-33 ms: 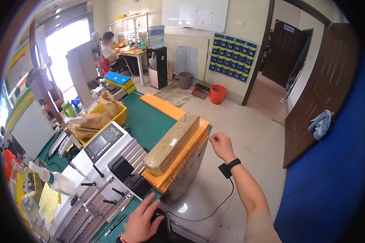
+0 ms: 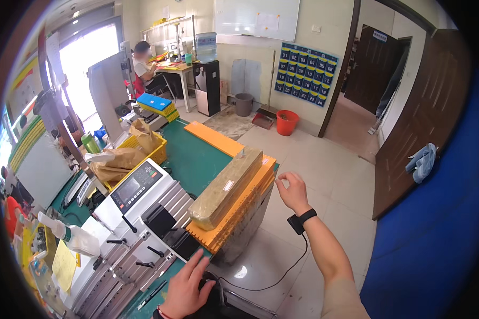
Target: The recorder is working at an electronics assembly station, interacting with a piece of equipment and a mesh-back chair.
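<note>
My left hand (image 2: 189,286) is at the near edge of the green-topped table, fingers stretched and apart. Its fingertips are beside the black part at the machine's front end; whether they touch it I cannot tell. To the right of the table, my right hand (image 2: 292,192) is raised over the floor, thumb and fingers curled toward each other. Anything between those fingertips is too small to make out. Left of it lies a stack of orange toothed strips (image 2: 213,242) at the table edge, with a long brown wrapped block (image 2: 226,191) on top.
A machine with a keypad panel (image 2: 135,183) stands on the table's left. Behind it is a yellow basket (image 2: 158,154) holding brown paper. A white bottle (image 2: 82,239) and a pen (image 2: 151,295) are nearby. A cable hangs from my right wrist strap. Another person (image 2: 143,66) sits far back.
</note>
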Action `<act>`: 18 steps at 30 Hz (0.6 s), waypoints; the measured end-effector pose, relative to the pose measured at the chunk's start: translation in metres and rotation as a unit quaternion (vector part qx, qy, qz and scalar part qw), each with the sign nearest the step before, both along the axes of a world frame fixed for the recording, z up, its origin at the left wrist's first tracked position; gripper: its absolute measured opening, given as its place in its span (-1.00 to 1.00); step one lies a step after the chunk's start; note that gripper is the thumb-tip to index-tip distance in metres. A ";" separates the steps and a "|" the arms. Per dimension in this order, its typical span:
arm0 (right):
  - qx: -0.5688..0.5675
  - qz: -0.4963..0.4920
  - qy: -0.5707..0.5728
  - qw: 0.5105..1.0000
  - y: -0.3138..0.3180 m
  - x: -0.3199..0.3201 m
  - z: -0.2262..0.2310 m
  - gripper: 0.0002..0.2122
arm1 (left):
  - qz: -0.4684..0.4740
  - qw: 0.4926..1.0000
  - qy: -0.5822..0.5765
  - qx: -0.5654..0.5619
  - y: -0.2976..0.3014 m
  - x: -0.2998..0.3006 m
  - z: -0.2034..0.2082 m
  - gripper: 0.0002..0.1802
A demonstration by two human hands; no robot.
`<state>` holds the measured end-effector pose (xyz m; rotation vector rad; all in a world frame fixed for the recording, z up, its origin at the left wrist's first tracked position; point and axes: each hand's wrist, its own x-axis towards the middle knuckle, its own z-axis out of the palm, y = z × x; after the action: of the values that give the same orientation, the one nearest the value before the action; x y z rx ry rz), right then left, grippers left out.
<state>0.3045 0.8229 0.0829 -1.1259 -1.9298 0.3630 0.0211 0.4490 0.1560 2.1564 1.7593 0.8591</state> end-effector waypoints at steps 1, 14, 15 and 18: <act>0.137 -0.014 0.000 0.990 -0.011 0.001 0.010 -0.93 | 0.015 1.000 0.024 0.006 0.008 0.002 0.000 -0.13; 0.176 0.156 0.035 0.971 -0.045 -0.037 0.035 -0.92 | 0.011 0.997 0.073 -0.002 0.031 0.005 -0.023 0.10; 0.163 0.161 0.037 0.973 -0.044 -0.037 0.036 -0.92 | 0.008 0.997 0.072 0.010 0.031 0.004 -0.026 0.09; 0.146 0.173 0.029 0.974 -0.043 -0.038 0.039 -0.92 | 0.003 0.997 0.070 0.020 0.028 0.003 -0.028 0.09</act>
<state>0.2665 0.7799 0.1223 -0.5832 -2.0473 0.2821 0.0246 0.4771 0.1279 2.2888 1.8282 0.7679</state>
